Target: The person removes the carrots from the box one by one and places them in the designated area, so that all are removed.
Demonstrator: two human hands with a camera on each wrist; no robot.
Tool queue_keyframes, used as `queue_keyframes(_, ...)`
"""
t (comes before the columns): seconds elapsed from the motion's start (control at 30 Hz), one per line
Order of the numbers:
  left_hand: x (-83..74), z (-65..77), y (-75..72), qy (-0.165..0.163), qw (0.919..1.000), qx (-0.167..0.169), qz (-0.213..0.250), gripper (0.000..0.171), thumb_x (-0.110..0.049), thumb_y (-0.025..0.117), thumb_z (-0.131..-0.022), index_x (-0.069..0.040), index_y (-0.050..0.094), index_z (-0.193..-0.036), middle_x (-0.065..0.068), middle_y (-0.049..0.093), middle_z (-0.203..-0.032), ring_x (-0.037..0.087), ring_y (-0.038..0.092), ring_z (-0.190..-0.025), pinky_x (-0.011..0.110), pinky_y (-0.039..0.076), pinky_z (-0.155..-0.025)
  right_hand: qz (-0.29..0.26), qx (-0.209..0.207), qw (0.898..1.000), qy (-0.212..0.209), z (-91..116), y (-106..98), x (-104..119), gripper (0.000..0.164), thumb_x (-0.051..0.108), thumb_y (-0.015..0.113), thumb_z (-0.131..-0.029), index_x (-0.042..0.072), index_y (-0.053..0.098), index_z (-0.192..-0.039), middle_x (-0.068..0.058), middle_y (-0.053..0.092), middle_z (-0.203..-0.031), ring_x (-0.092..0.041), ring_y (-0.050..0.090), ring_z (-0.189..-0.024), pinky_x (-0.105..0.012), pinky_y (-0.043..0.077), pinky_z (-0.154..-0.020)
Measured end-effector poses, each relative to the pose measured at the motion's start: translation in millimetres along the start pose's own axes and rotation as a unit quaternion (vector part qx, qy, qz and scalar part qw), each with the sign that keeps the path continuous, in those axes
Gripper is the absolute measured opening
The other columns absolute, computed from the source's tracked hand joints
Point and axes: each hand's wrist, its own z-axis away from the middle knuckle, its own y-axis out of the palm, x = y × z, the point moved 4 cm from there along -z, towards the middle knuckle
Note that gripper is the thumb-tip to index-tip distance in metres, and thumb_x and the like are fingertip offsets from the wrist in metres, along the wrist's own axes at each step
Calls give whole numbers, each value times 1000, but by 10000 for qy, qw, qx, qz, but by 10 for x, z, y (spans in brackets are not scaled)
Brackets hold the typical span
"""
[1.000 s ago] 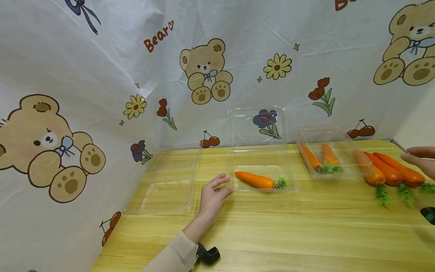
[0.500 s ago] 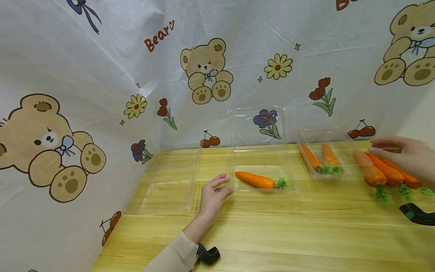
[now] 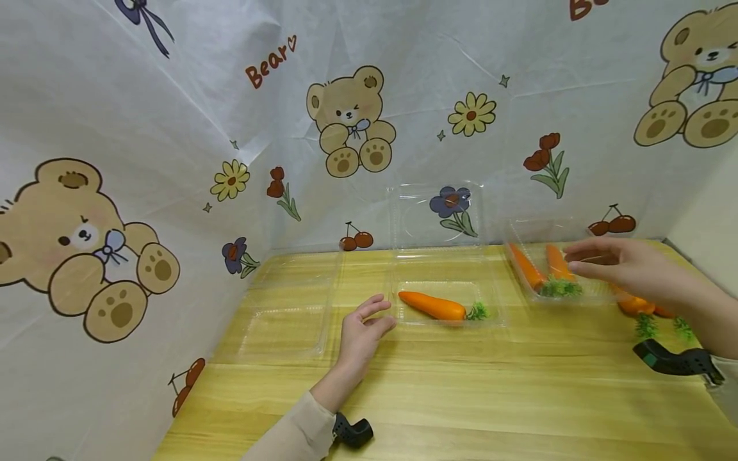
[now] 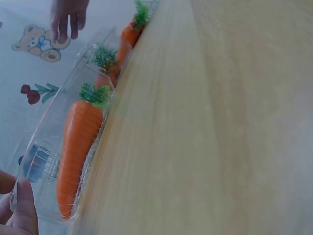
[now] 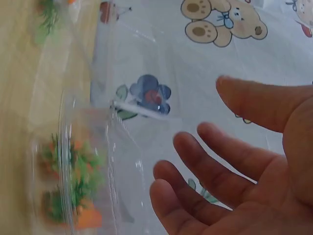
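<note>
My left hand (image 3: 359,326) is at the left edge of the middle clear plastic container (image 3: 496,314). In the left wrist view, its thumb (image 4: 25,208) and fingers pinch the rim. One orange carrot (image 3: 434,305) with green leaves lies in that container, whose hinged lid (image 3: 412,214) stands raised behind. Above the right-hand clear container (image 3: 533,296) hovers my right hand (image 3: 628,266), fingers spread apart and holding nothing, as the right wrist view shows. Two carrots (image 3: 526,267) are visible in or through that container.
Another clear container (image 3: 282,342) sits on the table's left side. Several loose carrots (image 3: 634,305) lie at the right, mostly covered by my right hand and forearm. A cloth with printed bears (image 3: 348,121) hangs along the back and left of the wooden table (image 3: 490,397).
My right hand has come in from the right edge, passing over the loose carrots to the right-hand container. My left hand and the middle container have stayed put.
</note>
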Motion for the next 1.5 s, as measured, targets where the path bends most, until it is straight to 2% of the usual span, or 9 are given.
queue_keyframes(0.07, 4, 1, 1, 4, 10000, 1, -2, 38, 1, 75, -87, 8, 70, -123, 12, 53, -153, 14, 67, -91, 25, 62, -86, -111, 142, 9997, -173, -29, 62, 50, 51, 37, 58, -106, 7, 53, -146, -23, 57, -144, -29, 63, -123, -51, 58, -94)
queue_keyframes(0.17, 0, 4, 5, 3, 10000, 1, -22, 38, 1, 75, -87, 8, 70, -123, 12, 53, -153, 14, 67, -91, 25, 62, -86, -351, 325, 9979, -428, -63, 155, 130, 45, 31, 63, -104, 8, 58, -142, -16, 62, -139, 0, 63, -113, -27, 58, -88)
queue_keyframes(0.23, -5, 7, 5, -1, 10000, -3, -46, 38, 0, 75, -87, 8, 70, -123, 12, 53, -153, 14, 67, -91, 24, 62, -86, -464, 425, 9967, -518, -87, 211, 180, 42, 29, 65, -103, 9, 61, -140, -13, 63, -138, 9, 61, -108, -18, 55, -84)
queue_keyframes(0.47, -22, 11, 1, 24, 10000, 18, -77, 38, 0, 74, -87, 8, 69, -124, 12, 52, -154, 14, 67, -91, 24, 62, -86, -825, 1033, 9901, -471, -228, 413, 337, 46, 32, 65, -102, 9, 59, -142, -15, 60, -143, 0, 60, -113, -20, 54, -89)
queue_keyframes(0.73, -21, 1, -10, 32, 10000, -18, -93, 37, 2, 74, -88, 7, 70, -124, 10, 53, -153, 14, 67, -91, 23, 62, -85, -1668, 1849, 9664, -637, -406, 554, 524, 47, 25, 65, -103, 5, 55, -144, -17, 61, -143, -17, 65, -122, -20, 54, -97)
queue_keyframes(0.9, -19, 7, -7, 8, 10000, 20, -61, 37, 2, 74, -88, 8, 70, -124, 11, 52, -153, 14, 68, -90, 23, 62, -86, -1883, 2035, 9585, -658, -508, 647, 563, 49, 24, 67, -101, 3, 55, -143, -17, 60, -142, -29, 60, -128, -21, 54, -99)
queue_keyframes(1.13, -20, 8, -3, 11, 10000, 28, -53, 37, 1, 74, -88, 8, 70, -124, 12, 52, -154, 14, 68, -90, 24, 62, -86, -1981, 2284, 9511, -627, -659, 774, 590, 54, 24, 69, -100, 2, 52, -146, -18, 58, -143, -24, 60, -126, -24, 55, -100)
queue_keyframes(1.37, -3, 2, -3, -12, 10000, -3, -3, 38, 1, 74, -87, 8, 70, -124, 12, 52, -154, 14, 67, -90, 25, 62, -86, -2189, 2448, 9435, -449, -835, 901, 656, 61, 24, 72, -97, -2, 48, -147, -19, 58, -141, -24, 61, -124, -38, 55, -108)
queue_keyframes(1.5, -3, 2, -4, -6, 10000, -3, -30, 37, 1, 74, -87, 8, 70, -123, 12, 53, -153, 14, 67, -90, 24, 62, -86, -2242, 2489, 9419, -267, -949, 1012, 654, 64, 24, 73, -97, -3, 47, -148, -24, 54, -145, -32, 59, -129, -46, 52, -111)
